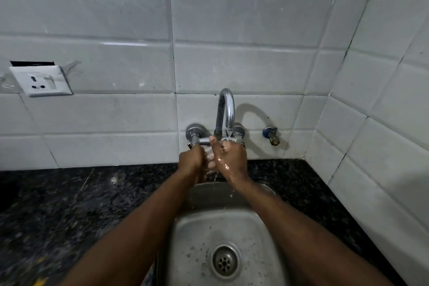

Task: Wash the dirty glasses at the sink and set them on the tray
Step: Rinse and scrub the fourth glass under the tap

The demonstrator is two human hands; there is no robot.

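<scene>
Left grip [191,160] and right grip [231,161] both curl around the glass [210,158], under the tap [226,109] at 12 o'clock of the sink [197,234]; wet glass may slip, hit steel and break

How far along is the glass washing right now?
No tray or washed glasses are in view. In hand: the left hand and right hand hold a glass under the running tap, over the sink. Left: finish rinsing, then set it on a tray.
</scene>
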